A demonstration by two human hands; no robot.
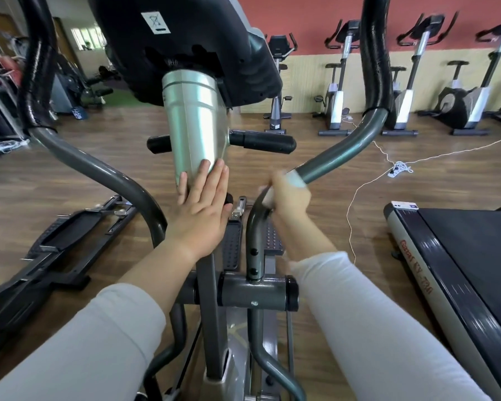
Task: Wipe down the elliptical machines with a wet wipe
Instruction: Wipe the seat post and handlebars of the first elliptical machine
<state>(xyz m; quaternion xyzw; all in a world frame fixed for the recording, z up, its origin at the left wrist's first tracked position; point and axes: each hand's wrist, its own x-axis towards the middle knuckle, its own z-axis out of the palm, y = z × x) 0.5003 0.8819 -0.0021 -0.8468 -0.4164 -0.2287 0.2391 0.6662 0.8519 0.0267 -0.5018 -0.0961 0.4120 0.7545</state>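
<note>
In the head view the person stands close against an elliptical machine [255, 289], looking down along its silver column [194, 123]. The left hand [204, 204] lies flat on the lower end of that column, fingers straight and together, bracing rather than gripping. The right hand [289, 198] is curled round the grey right swing arm [342, 149] just above its bend. The wet wipe [298, 178] is wrapped between palm and tube, with white edges showing above and below the fingers. That hand is a little blurred, so how firmly it clamps cannot be told. The left swing arm [99, 169] curves past the left forearm, and neither hand is on it. A treadmill [460, 270] stands on the floor at the right edge, and exercise bikes [337, 91] line the far wall.

The step in hand looks to be wiping the bare metal of the right swing arm. The next move probably calls for sliding the wrapped wipe along the tube, up toward the black foam grip [373, 68] or down to the pivot. The left hand's brace should help stop the arm from swinging.
</note>
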